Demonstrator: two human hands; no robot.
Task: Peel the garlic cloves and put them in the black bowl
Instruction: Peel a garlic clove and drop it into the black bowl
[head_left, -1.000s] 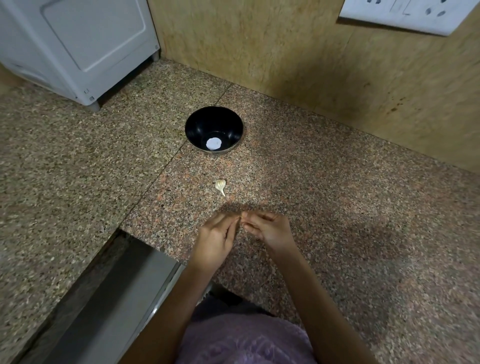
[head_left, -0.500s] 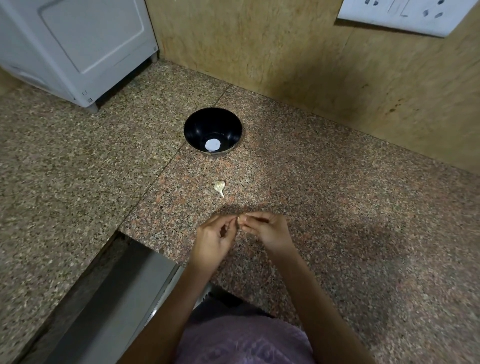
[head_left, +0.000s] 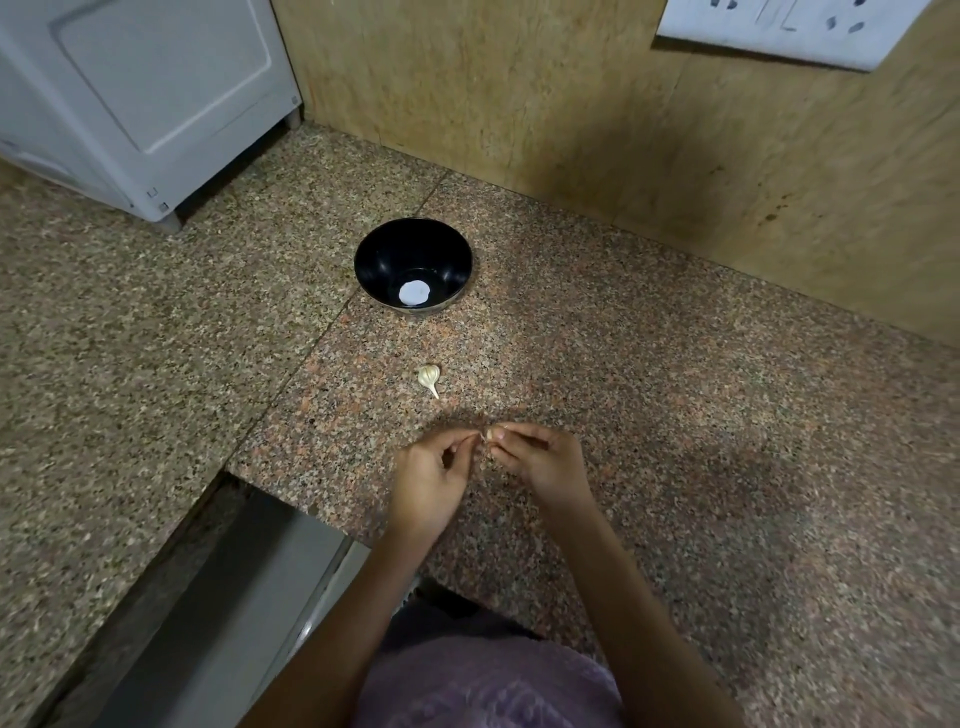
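Observation:
A black bowl stands on the speckled granite counter, with a round white patch at its bottom and no cloves visible inside. An unpeeled garlic clove with a pointed tail lies on the counter between the bowl and my hands. My right hand pinches a second small garlic clove at its fingertips. My left hand has its fingers curled, and thumb and forefinger pinch at the skin of that same clove. Both hands hover just above the counter near its front edge.
A white appliance stands at the back left. A wooden wall panel runs behind the counter, with a white socket plate at the top right. A metal sink edge drops away at the lower left.
My hands have stayed together in the same spot, the fingertips working at the held clove. The bowl and the loose clove have not moved.

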